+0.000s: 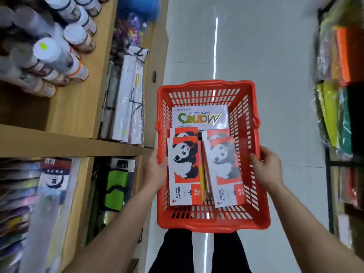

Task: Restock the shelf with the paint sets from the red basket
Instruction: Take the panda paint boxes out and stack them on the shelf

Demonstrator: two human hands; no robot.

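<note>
I hold a red plastic basket [208, 223] in front of me above the aisle floor. My left hand [155, 170] grips its left rim and my right hand [266, 166] grips its right rim. Inside lie several water colour paint sets. Two stacks of panda-print boxes lie side by side, the left stack [184, 170] and the right stack [224, 170]. A white box with green and yellow lettering [200, 117] lies at the far end. The wooden shelf [65, 144] stands on my left.
The upper shelf level holds spray cans [53, 54] and wrapped white rolls [128, 101]. The lower level holds a green pouch [116, 190] and stacked packets. A rack of coloured sheets [342, 85] lines the right side. White tiled floor [275, 66] runs ahead.
</note>
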